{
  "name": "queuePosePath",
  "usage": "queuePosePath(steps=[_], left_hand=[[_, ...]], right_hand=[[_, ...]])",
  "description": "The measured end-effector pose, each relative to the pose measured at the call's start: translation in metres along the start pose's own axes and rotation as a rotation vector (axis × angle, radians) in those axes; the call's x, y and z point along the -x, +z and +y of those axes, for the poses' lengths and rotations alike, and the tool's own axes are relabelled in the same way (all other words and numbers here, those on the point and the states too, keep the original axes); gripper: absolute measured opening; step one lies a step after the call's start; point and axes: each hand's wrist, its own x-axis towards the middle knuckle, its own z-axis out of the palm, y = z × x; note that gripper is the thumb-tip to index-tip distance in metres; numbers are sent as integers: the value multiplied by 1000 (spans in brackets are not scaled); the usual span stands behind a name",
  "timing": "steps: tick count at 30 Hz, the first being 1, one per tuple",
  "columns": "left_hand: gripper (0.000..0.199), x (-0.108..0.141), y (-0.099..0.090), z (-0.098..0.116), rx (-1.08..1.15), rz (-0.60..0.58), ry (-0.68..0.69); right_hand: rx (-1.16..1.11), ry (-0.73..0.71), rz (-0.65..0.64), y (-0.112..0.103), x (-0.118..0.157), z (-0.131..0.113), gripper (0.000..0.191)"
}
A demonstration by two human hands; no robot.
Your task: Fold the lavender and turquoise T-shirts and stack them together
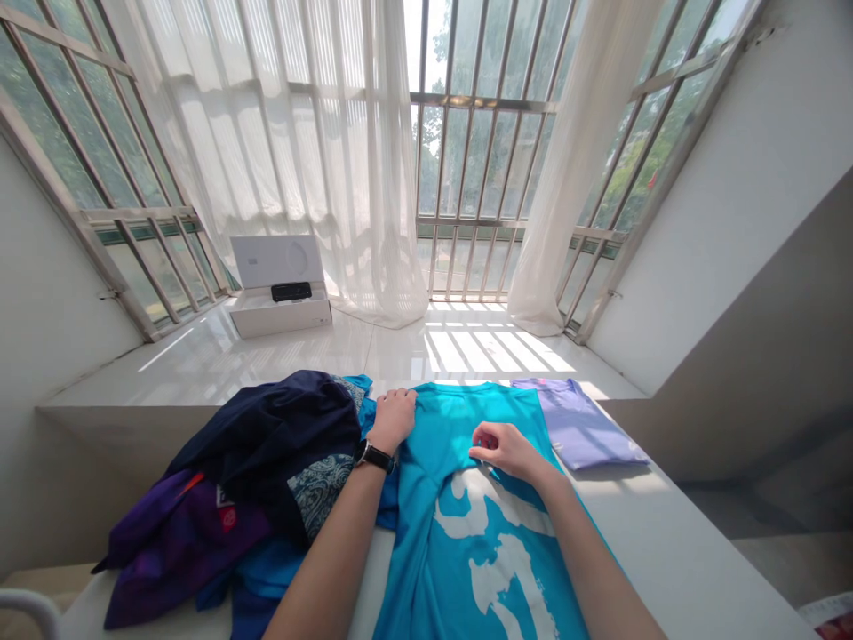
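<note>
A turquoise T-shirt [433, 498] with large white brush-like lettering lies in front of me, creased along its left side. At its upper left edge, my left hand [394, 421], with a black watch on the wrist, is closed on the cloth; some fingertips are hidden. Over the shirt's upper middle, my right hand [505, 449] is curled, thumb near the index finger, and no cloth shows between them. Right of the shirt lies a folded lavender garment [590, 427]. To the left is a heap of clothes with a dark navy garment [273, 436] on top.
A purple garment [179, 533] and blue cloth spill from the heap on the white table [693, 551]. Behind, a tiled window sill [373, 347] holds an open white box [280, 318] with a black device [291, 292]. Sheer curtains [360, 178] hang before barred windows.
</note>
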Motion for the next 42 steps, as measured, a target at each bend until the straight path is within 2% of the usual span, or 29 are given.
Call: queuePosePath(steps=[8, 16, 18, 22, 25, 29, 32, 35, 37, 42], left_hand=[[23, -2, 6, 4, -51, 26, -78], [29, -6, 14, 5, -61, 100, -177], [30, -7, 17, 5, -66, 109, -182], [30, -6, 20, 5, -70, 109, -180], [30, -6, 20, 5, -71, 107, -184], [30, -6, 20, 5, -78, 122, -203], [31, -6, 19, 5, -87, 148, -213], [32, -4, 15, 6, -90, 187, -195], [34, -2, 9, 9, -88, 219, -166], [34, 4, -18, 28, -58, 349, -57]], right_hand=[[8, -85, 14, 9, -3, 2, 15], [80, -107, 23, 10, -2, 1, 9], [127, -137, 53, 12, -1, 1, 9], [254, -238, 193, 23, -5, 1, 12], [303, -262, 206, 35, -12, 0, 29], [345, -124, 94, 49, -19, 2, 55], [198, -61, 93, 55, -21, 8, 57], [-128, -99, 176, 58, -20, 13, 52], [-268, -111, 209, 58, -20, 14, 49], [-285, -110, 194, 57, -19, 12, 52]])
